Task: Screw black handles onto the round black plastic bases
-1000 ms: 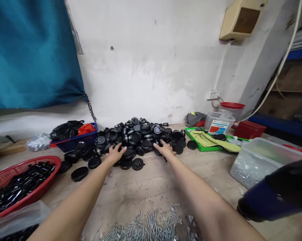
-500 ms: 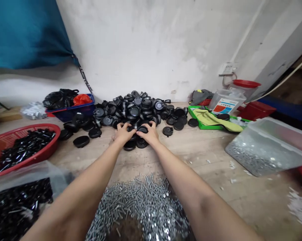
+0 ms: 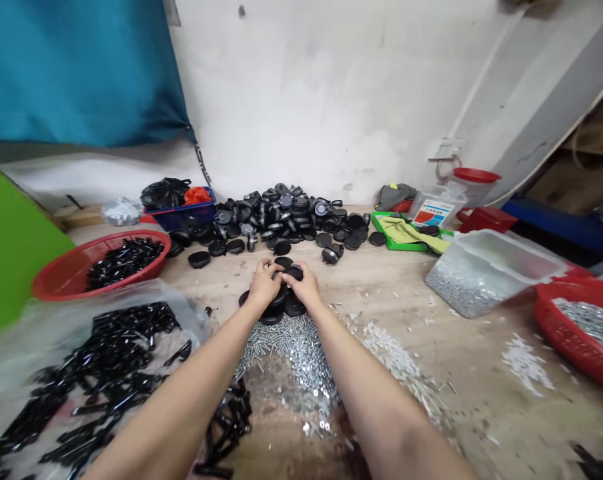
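My left hand (image 3: 265,285) and my right hand (image 3: 304,285) curl around the two sides of a small cluster of round black disc-shaped parts (image 3: 294,305). The fingers bend over the upper discs, and the palms hide some of them. The cluster sits at the far edge of a heap of silver screws and washers (image 3: 301,353). Farther back, against the wall, lies a large pile of the same round parts (image 3: 291,208), several with small side tabs. A loose disc (image 3: 282,248) lies just beyond my fingers.
On the left are a red basket (image 3: 46,285) of glossy black parts and a plastic bag (image 3: 186,308) with more. To the right stand a clear bin (image 3: 511,257) of small metal pieces, a green tray (image 3: 406,245), and a red basket (image 3: 546,320). White plastic bits (image 3: 525,367) lie scattered there.
Both hands have drawn a cluster of round parts away from the pile, toward me and up to the screw heap. The camera view has shifted, showing more of the table.
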`<state>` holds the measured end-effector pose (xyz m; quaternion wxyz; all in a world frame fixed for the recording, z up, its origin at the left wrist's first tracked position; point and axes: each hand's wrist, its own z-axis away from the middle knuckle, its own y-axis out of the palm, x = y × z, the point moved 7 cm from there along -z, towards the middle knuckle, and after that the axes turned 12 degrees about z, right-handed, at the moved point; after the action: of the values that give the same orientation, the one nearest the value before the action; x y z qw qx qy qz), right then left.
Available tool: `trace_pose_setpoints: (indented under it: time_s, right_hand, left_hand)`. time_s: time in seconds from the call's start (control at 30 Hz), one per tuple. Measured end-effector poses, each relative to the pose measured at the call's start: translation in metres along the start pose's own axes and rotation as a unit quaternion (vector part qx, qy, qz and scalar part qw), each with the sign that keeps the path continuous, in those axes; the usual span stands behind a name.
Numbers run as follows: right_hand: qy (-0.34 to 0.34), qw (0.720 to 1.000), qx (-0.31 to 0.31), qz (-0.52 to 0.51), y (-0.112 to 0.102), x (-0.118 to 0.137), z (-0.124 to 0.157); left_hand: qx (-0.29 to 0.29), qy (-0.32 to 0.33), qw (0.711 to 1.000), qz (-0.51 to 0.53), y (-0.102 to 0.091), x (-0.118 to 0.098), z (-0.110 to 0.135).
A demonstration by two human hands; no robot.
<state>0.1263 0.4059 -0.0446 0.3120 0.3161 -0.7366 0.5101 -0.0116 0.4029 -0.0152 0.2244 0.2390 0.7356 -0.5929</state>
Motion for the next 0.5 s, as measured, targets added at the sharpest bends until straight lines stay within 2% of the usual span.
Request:
trace_pose_setpoints:
  time_s: [0.13, 0.2, 0.37, 0.43, 0.5]
  right_hand:
    - [0.004, 0.999, -0.042, -0.016, -0.018, 0.017, 0.01]
    - [0.015, 0.997, -0.069, -0.032, -0.03, 0.024, 0.016]
    - [0.039, 0.993, -0.086, -0.074, -0.043, 0.037, 0.037]
    - [0.032, 0.993, -0.075, -0.084, -0.045, 0.043, 0.047]
    - [0.015, 0.994, -0.063, -0.09, -0.052, 0.052, 0.058]
  left_hand:
    - [-0.007, 0.02, 1.0, -0.022, -0.027, -0.004, 0.014]
    - [0.011, 0.028, 0.999, -0.035, -0.036, -0.003, 0.026]
    - [0.095, 0.036, 0.993, -0.057, -0.03, -0.004, 0.06]
    - [0.095, 0.036, 0.993, -0.055, -0.029, -0.01, 0.066]
    - [0.074, 0.033, 0.996, -0.042, -0.036, -0.021, 0.068]
